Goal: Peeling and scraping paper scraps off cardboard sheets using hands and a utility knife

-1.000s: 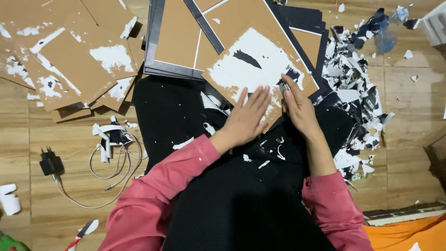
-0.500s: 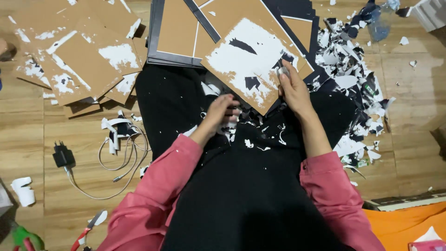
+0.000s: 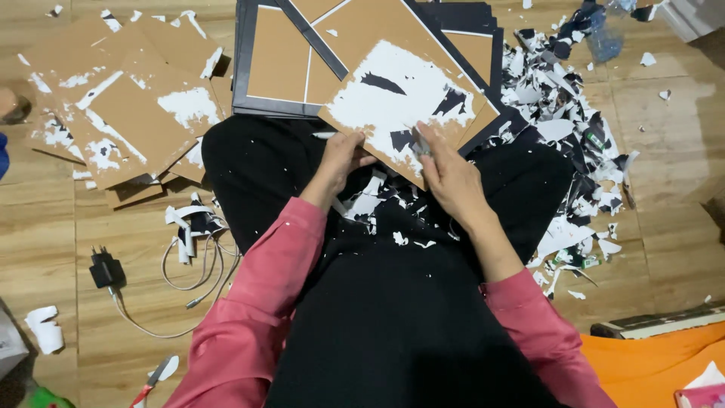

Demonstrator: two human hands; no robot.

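A brown cardboard panel with torn white and black paper stuck on it rests tilted on my black-clothed lap. My left hand grips its near left edge. My right hand presses on the panel's lower part, fingers pinched at the paper layer near a black patch; whether a small tool sits between them is unclear. Peeled white and black paper scraps lie on my lap between both hands. Both arms wear pink sleeves.
A stack of peeled cardboard panels lies left on the wooden floor. More framed panels lie ahead. A heap of torn scraps spreads right. A charger with cable lies left, a red-handled cutter near my left elbow, orange fabric lower right.
My left hand moved from the lap scraps up to the panel's left edge. My right hand slid down to the panel's lower part. The view shifted slightly.
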